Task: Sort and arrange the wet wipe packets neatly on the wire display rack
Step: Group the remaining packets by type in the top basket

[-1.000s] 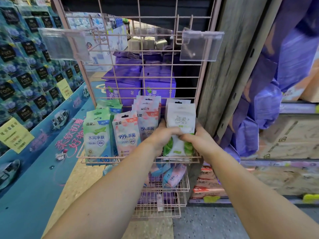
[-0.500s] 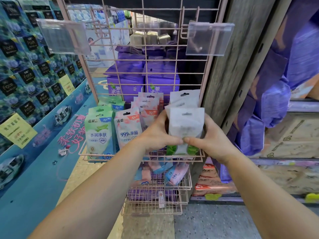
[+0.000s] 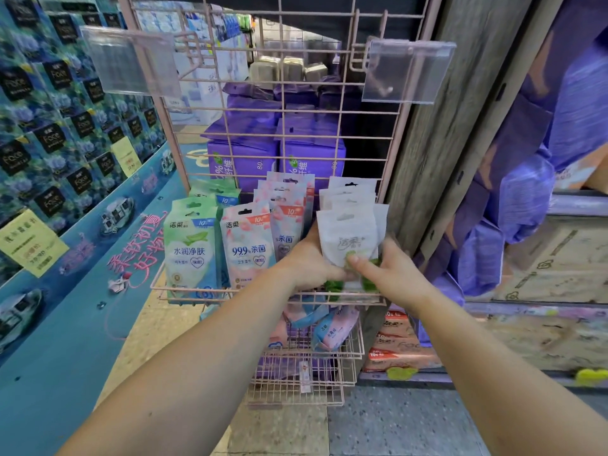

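On the left of the pink wire rack (image 3: 306, 153), in its upper basket, the green packets (image 3: 192, 248) stand upright in a row, front face forward. Just beside them to the right stand the pink packets (image 3: 248, 245), with a further pink row behind, also upright. Right of these, the left hand (image 3: 309, 264) is curled around the left edge and lower part of the white packets (image 3: 348, 238), its fingers partly hidden behind them. The right hand (image 3: 385, 274) pinches the same stack from the right, thumb across the front packet's green bottom. The stack sits at the right end of the basket, the packets fanned unevenly, tops stepped one behind another.

The step in hand looks like squaring up this white row. Next, the stack likely needs pressing together and settling down against the basket front, level with its neighbours. Loose packets (image 3: 332, 327) lie tumbled in the lower basket, still unsorted.
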Tool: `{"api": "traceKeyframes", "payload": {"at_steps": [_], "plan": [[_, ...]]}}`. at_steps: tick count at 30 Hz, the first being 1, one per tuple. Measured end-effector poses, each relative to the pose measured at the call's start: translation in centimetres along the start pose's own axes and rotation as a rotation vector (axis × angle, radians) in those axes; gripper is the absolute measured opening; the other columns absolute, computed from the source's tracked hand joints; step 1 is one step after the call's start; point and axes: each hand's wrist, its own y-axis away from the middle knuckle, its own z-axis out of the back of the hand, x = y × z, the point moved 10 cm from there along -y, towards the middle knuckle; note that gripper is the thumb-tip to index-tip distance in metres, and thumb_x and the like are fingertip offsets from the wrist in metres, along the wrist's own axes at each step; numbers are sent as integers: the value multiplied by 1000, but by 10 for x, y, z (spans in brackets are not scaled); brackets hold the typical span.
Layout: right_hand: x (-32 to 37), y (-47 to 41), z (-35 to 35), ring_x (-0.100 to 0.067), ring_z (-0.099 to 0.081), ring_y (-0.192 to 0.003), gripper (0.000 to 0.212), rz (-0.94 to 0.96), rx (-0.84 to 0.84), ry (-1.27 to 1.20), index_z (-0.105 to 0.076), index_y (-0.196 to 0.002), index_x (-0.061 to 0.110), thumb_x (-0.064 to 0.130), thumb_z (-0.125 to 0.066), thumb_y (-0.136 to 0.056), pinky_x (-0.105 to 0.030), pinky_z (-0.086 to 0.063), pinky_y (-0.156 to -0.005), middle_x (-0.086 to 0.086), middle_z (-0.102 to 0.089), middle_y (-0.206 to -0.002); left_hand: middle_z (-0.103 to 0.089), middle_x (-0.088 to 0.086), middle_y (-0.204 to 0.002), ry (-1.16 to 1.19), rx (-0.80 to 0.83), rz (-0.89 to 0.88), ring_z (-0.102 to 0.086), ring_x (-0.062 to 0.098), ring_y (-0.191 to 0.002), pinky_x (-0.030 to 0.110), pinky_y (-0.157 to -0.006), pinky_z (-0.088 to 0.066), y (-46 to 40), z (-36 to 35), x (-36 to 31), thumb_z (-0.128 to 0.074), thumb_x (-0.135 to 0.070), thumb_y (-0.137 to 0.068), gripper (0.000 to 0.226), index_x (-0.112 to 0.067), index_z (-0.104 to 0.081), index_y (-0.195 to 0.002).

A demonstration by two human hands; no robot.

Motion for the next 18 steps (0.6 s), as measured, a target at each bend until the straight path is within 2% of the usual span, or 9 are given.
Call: {"api": "traceKeyframes", "payload": {"at_steps": [2, 4, 6, 9, 11, 14, 18], "plan": [[8, -5, -5, -14, -54, -124, 85, 13, 17, -106, -50, -119, 40, 83, -67, -48, -47, -41, -107, 15, -65, -122, -56, -7, -129, -38, 34, 3, -57, 12, -115, 30, -96, -49, -6, -5, -1, -88, -32, -47, 115, -24, -26, -143], [13, -11, -4, -11, -60, -115, 92, 13, 19, -167, -52, -125, 36, 78, -74, -46, -44, -47, -101, 13, -68, -116, -57, -7, -127, -47, 53, 23, -58, 13, -114, 35, -96, -51, -10, -6, -1, -88, -37, -40, 116, -24, -31, -140], [19, -16, -2, -14, -59, -116, 87, 40, 6, -151, -53, -124, 38, 79, -72, -49, -46, -46, -102, 11, -67, -118, -63, -6, -121, -49, 69, 14, -62, 13, -110, 37, -94, -53, -10, -3, -4, -90, -34, -42, 103, -23, -43, -133], [25, -9, 1, -15, -58, -117, 72, 74, -80, -47, -55, -118, 45, 83, -63, -57, -47, -43, -102, 14, -67, -116, -69, -4, -113, -6, 98, -9, -65, 13, -105, 34, -91, -54, -6, -1, -4, -88, -15, -55, 74, -21, -57, -123], [25, -2, 0, -14, -63, -109, 60, 75, -120, -43, -57, -114, 42, 73, -65, -63, -43, -49, -97, 12, -70, -111, -69, -7, -112, -23, 80, -7, -66, 10, -103, 34, -91, -54, -3, 0, -2, -89, -24, -51, 81, -25, -54, -124], [22, 2, -2, -13, -67, -98, 48, 53, -85, -89, -63, -115, 30, 56, -69, -75, -44, -54, -91, 6, -73, -105, -65, -13, -116, -45, 18, 32, -63, 9, -106, 36, -93, -53, -2, 3, 3, -90, -44, -41, 103, -32, -41, -131], [12, 17, 7, -9, -65, -102, 64, -37, -127, -170, -56, -123, 24, 57, -72, -71, -37, -53, -92, 7, -69, -113, -67, -12, -114, 11, -69, 104, -64, 13, -104, 38, -92, -53, 2, 10, 3, -87, -45, -37, 105, -35, -39, -129]]}}
